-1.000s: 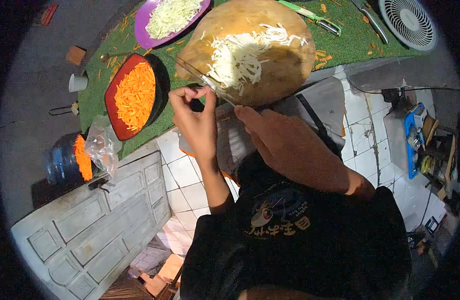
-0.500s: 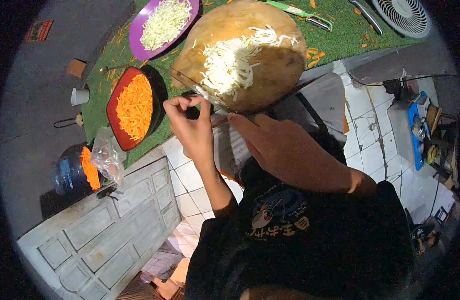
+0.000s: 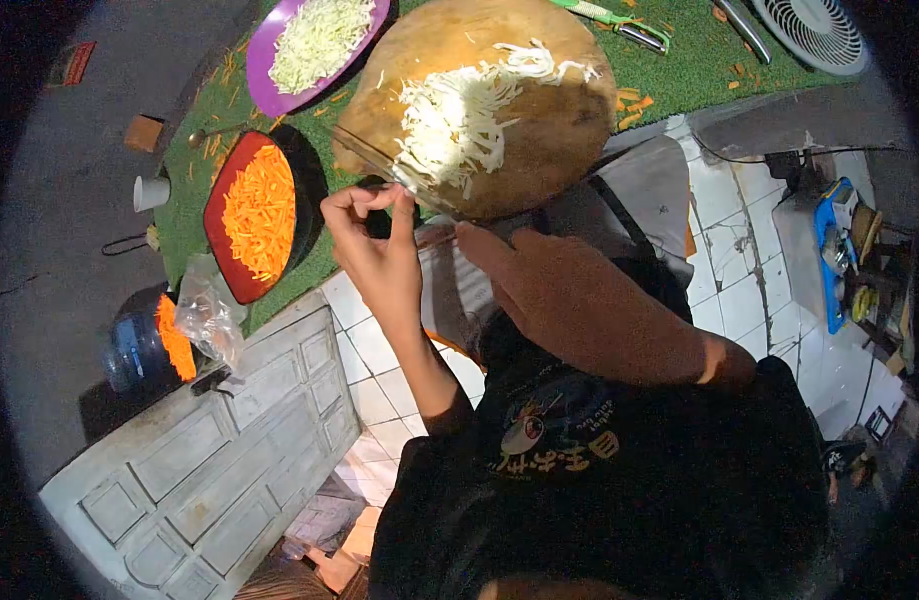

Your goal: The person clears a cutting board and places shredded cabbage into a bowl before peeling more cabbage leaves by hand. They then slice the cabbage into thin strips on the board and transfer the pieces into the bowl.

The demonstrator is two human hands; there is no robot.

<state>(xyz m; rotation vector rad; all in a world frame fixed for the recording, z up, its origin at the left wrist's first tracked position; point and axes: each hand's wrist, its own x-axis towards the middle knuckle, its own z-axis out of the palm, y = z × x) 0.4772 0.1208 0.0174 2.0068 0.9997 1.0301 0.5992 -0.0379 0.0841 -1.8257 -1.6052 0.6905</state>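
My right hand [image 3: 509, 260] is closed around a knife, whose handle is hidden in the grip. The knife's blade [image 3: 379, 160] points left across the near edge of a round wooden cutting board [image 3: 559, 150]. At the blade, my left hand [image 3: 379, 250] has thumb and fingers pinched together, with a small white bit of cabbage [image 3: 406, 180] at their tips. Just beyond lies a loose heap of shredded white cabbage [image 3: 454, 130] on the board, brightly lit in its middle. Part of the left fingers is in shadow.
Left of the board are a red-lined bowl of cut carrot [image 3: 259, 215] and a purple plate [image 3: 262, 85] with shredded cabbage. Behind it lie a green peeler [image 3: 599, 15] and a white basket [image 3: 814, 35]. A plastic bag [image 3: 209, 310] hangs by the table edge.
The view has shifted slightly, so the tabletop things sit a little differently in it. Both hands keep nearly the same pose at the knife; the left fingertips have moved slightly along the blade.
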